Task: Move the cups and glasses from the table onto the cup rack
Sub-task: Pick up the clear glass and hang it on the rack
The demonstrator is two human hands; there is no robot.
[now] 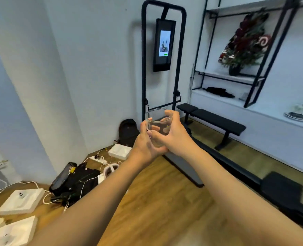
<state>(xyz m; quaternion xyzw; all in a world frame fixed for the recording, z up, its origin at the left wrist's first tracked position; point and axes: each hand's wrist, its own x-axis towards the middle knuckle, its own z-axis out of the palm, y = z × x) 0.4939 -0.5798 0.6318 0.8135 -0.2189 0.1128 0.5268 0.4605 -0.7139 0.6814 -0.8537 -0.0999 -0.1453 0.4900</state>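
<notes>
Wood floor [156, 201] strewn with bags [76, 180], cables, white boxes [21, 201]; bench [216, 121] and shelves [236, 77] behind. Our left hand [145, 144] and right hand [173, 135] both clasp a glass [158, 121]; no writing legible

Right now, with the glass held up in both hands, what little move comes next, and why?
Probably carry the glass right, toward the white shelf. The left hand and right hand both grip it in mid-air, and something like a cup rack stands there, though it is blurry.
</notes>
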